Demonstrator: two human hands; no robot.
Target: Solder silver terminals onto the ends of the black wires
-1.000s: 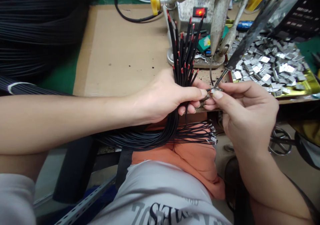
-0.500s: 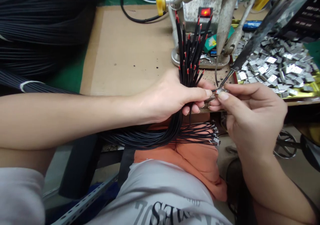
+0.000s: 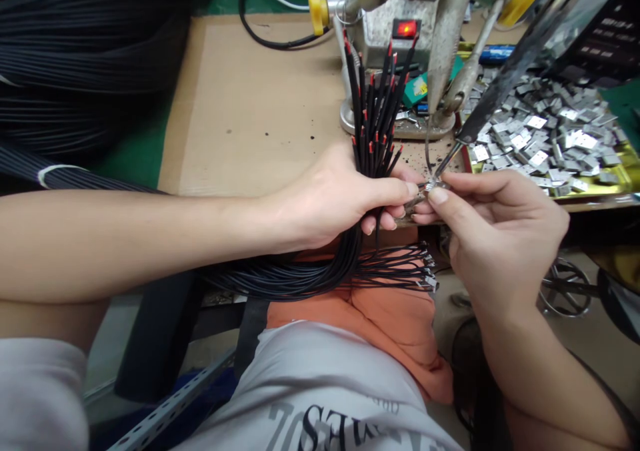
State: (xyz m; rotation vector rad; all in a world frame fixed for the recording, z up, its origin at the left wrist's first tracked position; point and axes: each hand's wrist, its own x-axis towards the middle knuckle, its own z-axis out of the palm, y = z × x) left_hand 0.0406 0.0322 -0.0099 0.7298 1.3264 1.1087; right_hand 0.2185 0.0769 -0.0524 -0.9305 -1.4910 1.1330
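Observation:
My left hand (image 3: 350, 194) is closed around a bundle of black cables (image 3: 373, 114) whose stripped ends show red wire and point upward. One cable end sticks out between its thumb and finger toward my right hand (image 3: 493, 217). That hand pinches a small silvery metal connector (image 3: 434, 184) at the cable's tip. A soldering iron (image 3: 467, 131), mounted on the stand, reaches down with its tip at the connector, and a thin solder wire (image 3: 429, 147) comes down beside it. Cables with metal connectors on their ends (image 3: 425, 267) lie across my lap.
A yellow tray (image 3: 620, 177) heaped with small metal connectors (image 3: 545, 131) stands at the right. Behind my hands is a metal soldering stand (image 3: 400, 127) with a lit red switch (image 3: 406, 29). Thick bunches of black cable (image 3: 90, 71) lie at the left beside a cardboard sheet (image 3: 240, 97).
Both hands keep their grips, with the connector held at the iron's tip. The whole view has shifted slightly; little else differs.

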